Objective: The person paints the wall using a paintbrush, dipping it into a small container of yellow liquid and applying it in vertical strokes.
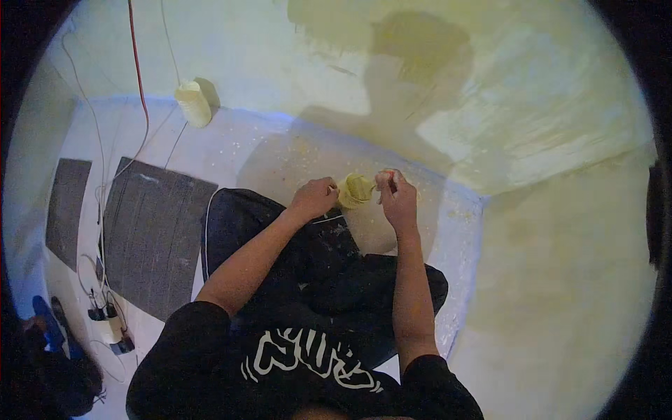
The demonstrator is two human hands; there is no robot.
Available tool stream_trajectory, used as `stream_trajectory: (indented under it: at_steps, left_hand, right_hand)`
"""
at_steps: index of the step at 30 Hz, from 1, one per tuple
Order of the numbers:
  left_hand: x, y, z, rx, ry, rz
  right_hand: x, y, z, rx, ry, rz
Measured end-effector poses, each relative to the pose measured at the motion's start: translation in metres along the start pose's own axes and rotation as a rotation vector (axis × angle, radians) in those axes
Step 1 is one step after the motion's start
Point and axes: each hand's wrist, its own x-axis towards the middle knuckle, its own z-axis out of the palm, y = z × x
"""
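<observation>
Between my hands is a small round container point(356, 191) with yellowish, paste-like material on it. My left hand point(317, 198) pinches its left edge, with the fingers curled. On the other side, my right hand point(397, 195) is closed around a small tool point(389, 174) with a reddish part showing. The tool's working end is too small to make out, but it is close to the container's right rim. Both forearms reach forward over my dark trousers point(336, 283).
Pale yellow patchy walls point(556, 252) meet in a corner ahead to the right. A tall pale container point(193, 105) stands by the far wall. To the left are dark mats point(157, 231), hanging cables point(137, 68), a power strip point(107, 328) and another person's feet point(58, 325). Specks dot the floor point(262, 152).
</observation>
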Motion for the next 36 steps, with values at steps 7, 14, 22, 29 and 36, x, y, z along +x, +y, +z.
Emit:
stream_trajectory:
  at_steps: [7,14,22,29,36]
  left_hand:
    - [0.000,-0.006,0.001,-0.030,0.010,0.053]
    - [0.002,-0.009,0.004,-0.054,-0.027,0.054]
    - [0.002,-0.007,0.008,-0.004,-0.034,0.069]
    - [0.002,-0.010,0.010,0.033,-0.055,0.074]
    - [0.004,-0.007,0.012,0.053,-0.088,0.012]
  right_hand:
    - [0.003,0.002,0.012,0.010,0.038,-0.076]
    - [0.002,0.003,0.016,-0.094,0.080,-0.184]
    - [0.004,0.007,0.021,-0.144,0.044,-0.121]
    - [0.004,0.011,0.027,-0.173,-0.029,-0.111]
    - [0.004,0.010,0.022,-0.170,0.012,-0.083]
